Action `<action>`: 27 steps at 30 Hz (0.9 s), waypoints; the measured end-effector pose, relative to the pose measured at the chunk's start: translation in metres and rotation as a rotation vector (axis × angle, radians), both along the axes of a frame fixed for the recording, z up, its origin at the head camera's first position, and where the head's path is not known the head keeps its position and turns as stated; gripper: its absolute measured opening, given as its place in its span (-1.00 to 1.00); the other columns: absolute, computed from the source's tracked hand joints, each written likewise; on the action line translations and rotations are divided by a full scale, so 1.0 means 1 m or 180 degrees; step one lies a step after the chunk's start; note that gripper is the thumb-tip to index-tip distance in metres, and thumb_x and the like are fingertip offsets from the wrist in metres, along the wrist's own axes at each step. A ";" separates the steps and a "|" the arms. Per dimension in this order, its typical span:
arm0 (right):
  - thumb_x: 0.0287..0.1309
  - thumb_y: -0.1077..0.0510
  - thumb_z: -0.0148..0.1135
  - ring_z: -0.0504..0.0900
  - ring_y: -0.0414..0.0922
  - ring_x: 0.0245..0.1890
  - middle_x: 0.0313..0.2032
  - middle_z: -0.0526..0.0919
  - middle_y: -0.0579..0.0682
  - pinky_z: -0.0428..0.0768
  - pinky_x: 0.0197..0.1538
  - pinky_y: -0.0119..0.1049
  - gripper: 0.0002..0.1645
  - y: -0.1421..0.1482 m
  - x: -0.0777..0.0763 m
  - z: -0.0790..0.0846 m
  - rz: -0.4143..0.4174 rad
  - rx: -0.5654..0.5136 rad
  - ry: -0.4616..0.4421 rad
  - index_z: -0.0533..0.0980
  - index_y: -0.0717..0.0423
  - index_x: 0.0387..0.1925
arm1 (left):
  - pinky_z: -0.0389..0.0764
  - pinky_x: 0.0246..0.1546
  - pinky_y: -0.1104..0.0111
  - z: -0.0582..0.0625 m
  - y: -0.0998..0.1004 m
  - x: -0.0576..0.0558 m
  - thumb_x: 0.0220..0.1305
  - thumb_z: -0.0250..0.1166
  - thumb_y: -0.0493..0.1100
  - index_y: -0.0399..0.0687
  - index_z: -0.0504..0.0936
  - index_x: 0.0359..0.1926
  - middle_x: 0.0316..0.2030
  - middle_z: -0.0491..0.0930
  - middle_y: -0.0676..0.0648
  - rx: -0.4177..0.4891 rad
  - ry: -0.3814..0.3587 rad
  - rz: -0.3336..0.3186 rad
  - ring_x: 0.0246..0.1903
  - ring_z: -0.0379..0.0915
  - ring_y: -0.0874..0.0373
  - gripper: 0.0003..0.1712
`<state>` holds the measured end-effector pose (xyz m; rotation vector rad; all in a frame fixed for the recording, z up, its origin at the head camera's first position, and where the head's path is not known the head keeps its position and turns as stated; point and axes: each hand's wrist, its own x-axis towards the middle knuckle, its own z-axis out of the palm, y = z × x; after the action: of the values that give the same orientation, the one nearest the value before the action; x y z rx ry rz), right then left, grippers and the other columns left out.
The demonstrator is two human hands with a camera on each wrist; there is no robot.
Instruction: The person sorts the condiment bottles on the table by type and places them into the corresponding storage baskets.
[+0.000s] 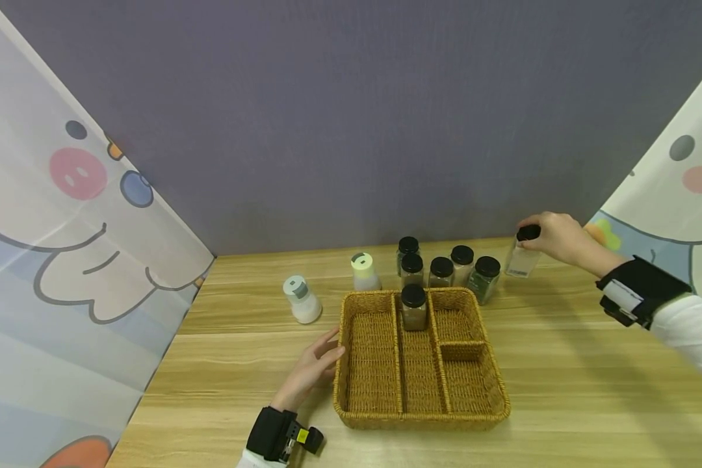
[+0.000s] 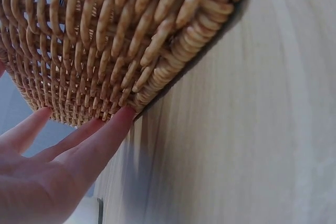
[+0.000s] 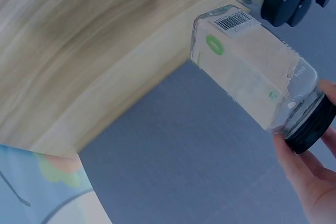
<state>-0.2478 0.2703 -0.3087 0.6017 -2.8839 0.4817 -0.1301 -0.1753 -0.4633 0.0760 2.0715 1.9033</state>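
"Pinching what, that right hand [image 1: 556, 235]?"
"A clear, square-sided jar [image 1: 520, 262] by its black cap [image 1: 528, 233], behind and right of the brown woven basket [image 1: 412, 421]."
"Progress?"
"Early, I'd judge: one black-capped brown jar [image 1: 414, 316] inside, five similar jars [image 1: 441, 268] outside. The left hand's [image 1: 309, 372] spread fingers touch the basket."

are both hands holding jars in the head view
No, the right hand holds a black-lidded jar by its top, while the left hand just touches the side of the wicker basket.
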 end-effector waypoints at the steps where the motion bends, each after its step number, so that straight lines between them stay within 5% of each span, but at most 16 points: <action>1: -0.04 0.23 0.24 0.45 -0.07 -0.59 -0.35 0.54 0.35 0.32 -0.63 -0.32 -0.56 -0.001 0.001 0.002 0.0010 0.0003 -0.0001 0.45 0.49 -0.15 | 0.44 -0.02 0.11 0.000 0.000 0.000 0.17 0.16 0.00 -0.13 0.07 0.31 0.17 0.18 -0.41 -0.0001 0.0000 0.0000 0.09 0.23 -0.19 -0.24; 14: -0.04 0.24 0.23 0.22 -0.18 -0.74 -0.54 0.48 0.05 0.14 -0.69 -0.38 -0.56 -0.008 0.011 0.024 0.0018 0.0015 -0.0001 0.46 0.41 -0.10 | 0.42 0.01 0.12 0.003 0.000 0.000 0.20 0.14 -0.01 -0.09 0.04 0.33 0.19 0.15 -0.39 0.0024 -0.0008 -0.0051 0.09 0.24 -0.16 -0.25; 27: -0.05 0.21 0.26 0.32 -0.14 -0.63 -0.34 0.53 0.21 0.22 -0.64 -0.35 -0.53 -0.024 0.014 0.038 0.0089 0.0003 -0.0077 0.46 0.39 -0.08 | 0.41 0.02 0.12 0.003 0.000 0.000 0.20 0.14 -0.01 -0.11 0.04 0.32 0.18 0.16 -0.40 -0.0011 0.0002 -0.0032 0.09 0.24 -0.17 -0.25</action>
<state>-0.2338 0.2461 -0.2712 0.6414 -2.9023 0.4949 -0.1304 -0.1748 -0.4601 0.0858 2.0709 1.8939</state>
